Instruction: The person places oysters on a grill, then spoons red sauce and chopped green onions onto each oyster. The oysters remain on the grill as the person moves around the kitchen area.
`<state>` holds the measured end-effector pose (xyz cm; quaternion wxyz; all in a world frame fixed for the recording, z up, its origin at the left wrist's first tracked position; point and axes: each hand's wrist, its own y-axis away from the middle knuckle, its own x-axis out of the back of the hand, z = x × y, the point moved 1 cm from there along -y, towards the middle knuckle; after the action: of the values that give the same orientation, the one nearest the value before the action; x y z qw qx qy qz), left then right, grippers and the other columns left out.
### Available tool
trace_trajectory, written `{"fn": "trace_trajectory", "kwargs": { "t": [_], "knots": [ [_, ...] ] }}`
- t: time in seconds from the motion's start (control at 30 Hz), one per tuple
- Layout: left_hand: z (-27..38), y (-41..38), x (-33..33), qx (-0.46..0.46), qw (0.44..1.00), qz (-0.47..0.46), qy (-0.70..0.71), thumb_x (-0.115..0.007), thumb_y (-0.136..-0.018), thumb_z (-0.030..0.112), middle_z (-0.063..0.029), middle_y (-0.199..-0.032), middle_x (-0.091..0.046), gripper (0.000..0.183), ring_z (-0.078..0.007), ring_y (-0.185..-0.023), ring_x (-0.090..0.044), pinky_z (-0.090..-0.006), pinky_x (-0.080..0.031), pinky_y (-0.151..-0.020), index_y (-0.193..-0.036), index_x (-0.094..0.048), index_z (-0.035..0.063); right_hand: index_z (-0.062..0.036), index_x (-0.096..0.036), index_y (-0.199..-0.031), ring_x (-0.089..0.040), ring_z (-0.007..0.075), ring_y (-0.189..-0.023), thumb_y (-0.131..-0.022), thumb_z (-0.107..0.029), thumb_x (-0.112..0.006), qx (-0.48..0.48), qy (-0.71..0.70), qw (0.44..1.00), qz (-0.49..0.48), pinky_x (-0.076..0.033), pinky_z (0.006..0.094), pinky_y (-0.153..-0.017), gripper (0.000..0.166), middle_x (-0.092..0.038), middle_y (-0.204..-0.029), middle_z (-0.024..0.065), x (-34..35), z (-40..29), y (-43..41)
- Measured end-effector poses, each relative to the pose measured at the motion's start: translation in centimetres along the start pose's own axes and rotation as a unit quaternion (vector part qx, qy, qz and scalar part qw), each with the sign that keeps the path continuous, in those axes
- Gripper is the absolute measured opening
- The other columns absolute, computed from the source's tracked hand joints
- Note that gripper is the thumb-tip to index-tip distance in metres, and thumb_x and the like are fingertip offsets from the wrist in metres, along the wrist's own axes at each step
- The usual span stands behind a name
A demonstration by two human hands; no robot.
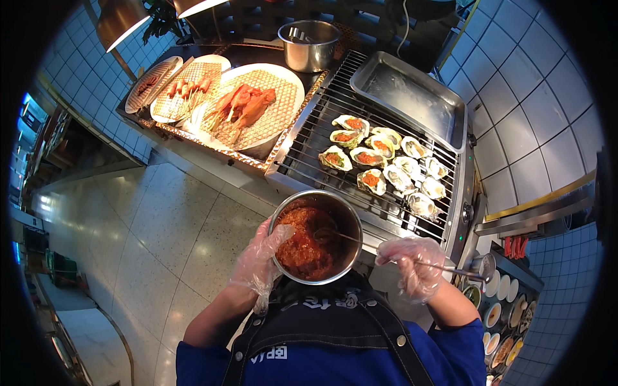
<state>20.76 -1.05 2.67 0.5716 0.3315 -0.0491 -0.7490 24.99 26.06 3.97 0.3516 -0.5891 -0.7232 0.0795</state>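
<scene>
My left hand [260, 255], in a clear plastic glove, grips the rim of a round stainless steel pot [356, 241] held before my chest. Chunky red sauce [301, 241] covers the pot's bottom. The long thin handle of a metal ladle [434, 266] is in my gloved right hand [414, 265]; its bowl rests in the sauce. Just beyond the pot, oysters on the half shell [398, 177] lie on a grill rack [309, 144]. Red sauce tops several oysters on the left and far side; those at the right look bare.
A metal tray [410, 96] sits on the grill's far part. An empty-looking steel pot [309, 48] stands behind plates of skewers [241, 103] under heat lamps [120, 24]. Control knobs [467, 212] line the grill's right side. Bowls of ingredients [492, 316] fill the lower right.
</scene>
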Motion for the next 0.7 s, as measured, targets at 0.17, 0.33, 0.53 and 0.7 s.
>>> {"fn": "trace_trajectory", "kwargs": {
  "t": [0.17,0.33,0.53,0.7],
  "knots": [
    [-1.0,-0.6,0.4,-0.039,0.999,0.020,0.014,-0.053,-0.088,0.011,-0.0202,-0.124,-0.050,0.044,-0.0312,-0.110,-0.054,-0.0376,-0.045,-0.095,-0.130,-0.041,0.0083,0.0010,-0.056,-0.090,-0.064,0.0254,-0.061,-0.081,0.005,-0.055,0.037,0.084,0.994,-0.064,-0.053,0.0328,-0.052,0.009,-0.065,-0.080,0.0122,-0.1,-1.4,-0.6],
    [-0.8,-0.4,0.2,-0.023,0.998,0.045,0.048,-0.049,-0.089,0.004,-0.0201,-0.119,-0.054,0.038,-0.0304,-0.107,-0.057,-0.0354,-0.047,-0.090,-0.127,-0.047,0.0099,0.0018,-0.057,-0.090,-0.064,0.0212,-0.057,-0.086,-0.001,-0.055,-0.047,-0.043,0.997,-0.043,-0.052,0.0300,-0.052,0.006,-0.066,-0.079,0.0134,0.4,-2.0,-0.6],
    [-0.1,0.0,-0.4,-0.037,0.999,0.016,-0.034,-0.051,-0.094,0.020,-0.0125,-0.119,-0.054,0.041,-0.0186,-0.111,-0.054,-0.0309,-0.045,-0.093,-0.128,-0.043,-0.0001,0.0068,-0.055,-0.091,-0.063,0.0219,-0.058,-0.097,-0.015,-0.043,-0.310,-0.251,0.907,0.134,-0.053,0.0288,-0.053,0.026,-0.061,-0.081,0.0171,-0.1,-1.3,-0.1],
    [-1.2,-0.9,0.4,-0.013,1.000,-0.009,-0.022,-0.057,-0.091,0.036,-0.0129,-0.131,-0.045,0.066,-0.0195,-0.120,-0.048,-0.0320,-0.041,-0.100,-0.139,-0.026,0.0022,0.0041,-0.055,-0.082,-0.059,0.0247,-0.046,-0.093,-0.028,-0.053,-0.378,-0.245,0.853,0.262,-0.050,0.0317,-0.044,0.034,-0.060,-0.063,0.0172,1.1,0.7,-2.0]
  ]
}}
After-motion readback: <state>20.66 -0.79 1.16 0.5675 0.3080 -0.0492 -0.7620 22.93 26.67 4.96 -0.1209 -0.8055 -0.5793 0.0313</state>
